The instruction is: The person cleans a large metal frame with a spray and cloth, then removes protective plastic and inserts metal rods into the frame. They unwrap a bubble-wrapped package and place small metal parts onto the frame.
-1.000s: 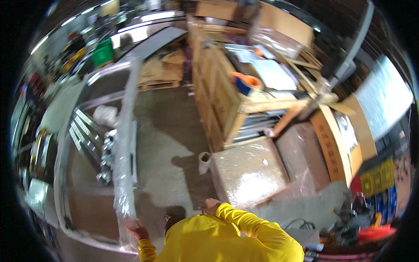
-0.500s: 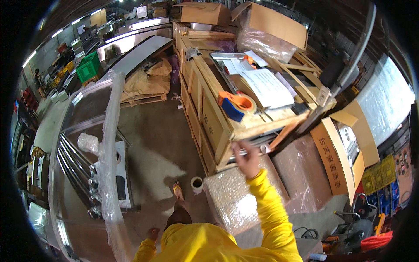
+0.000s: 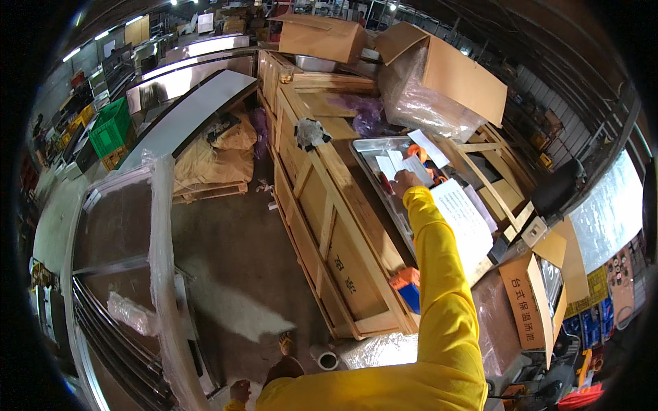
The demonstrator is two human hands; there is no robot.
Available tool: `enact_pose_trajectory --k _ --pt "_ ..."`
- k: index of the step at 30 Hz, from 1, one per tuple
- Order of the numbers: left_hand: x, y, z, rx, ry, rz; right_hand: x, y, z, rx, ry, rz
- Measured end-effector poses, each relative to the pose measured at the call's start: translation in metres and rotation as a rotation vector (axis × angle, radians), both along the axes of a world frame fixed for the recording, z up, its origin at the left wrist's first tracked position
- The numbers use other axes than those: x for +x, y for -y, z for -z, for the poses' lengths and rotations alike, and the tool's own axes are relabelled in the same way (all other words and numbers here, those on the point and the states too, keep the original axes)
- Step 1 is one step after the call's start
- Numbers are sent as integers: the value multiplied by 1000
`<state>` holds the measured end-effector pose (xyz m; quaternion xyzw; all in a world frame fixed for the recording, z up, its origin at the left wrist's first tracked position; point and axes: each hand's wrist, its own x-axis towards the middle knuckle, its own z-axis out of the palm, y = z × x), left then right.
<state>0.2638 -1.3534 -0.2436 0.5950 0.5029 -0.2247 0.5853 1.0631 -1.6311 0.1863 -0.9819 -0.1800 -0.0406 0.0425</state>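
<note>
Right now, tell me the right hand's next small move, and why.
Probably close the right hand on the small red object: the fingertips are right by it at the metal tray, though whether they grip it is too small to tell. The left hand hangs low, away from the tray.

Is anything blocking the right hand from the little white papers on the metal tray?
Nothing visible does: the right hand is at the edge of the little white papers on the metal tray. I can't tell whether it touches them.

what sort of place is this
Probably a warehouse or workshop packing area: there's a large wooden crate, a cardboard box over plastic-wrapped goods, and a wooden pallet.
</note>
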Motion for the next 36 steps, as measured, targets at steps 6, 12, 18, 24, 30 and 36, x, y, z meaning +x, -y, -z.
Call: enact_pose_trajectory --k 6,12,18,24,30,36 --pt "64 -13 -29 -81 243 -405 19 -26 30 -39 -112 180" --pt "96 7 -48 252 349 20 -11 -7 -29 195 19 129" --pt "191 91 -241 207 1137 -324 -221 8 -85 1182 -524 -497" --pt "143 241 -376 273 1543 -458 -519 55 -8 1164 -778 -874" --pt "-44 333 -314 619 1057 -604 -716 128 105 1088 -1324 -794" --pt "-186 419 -269 811 624 -511 -824 182 155 775 -1223 -962"
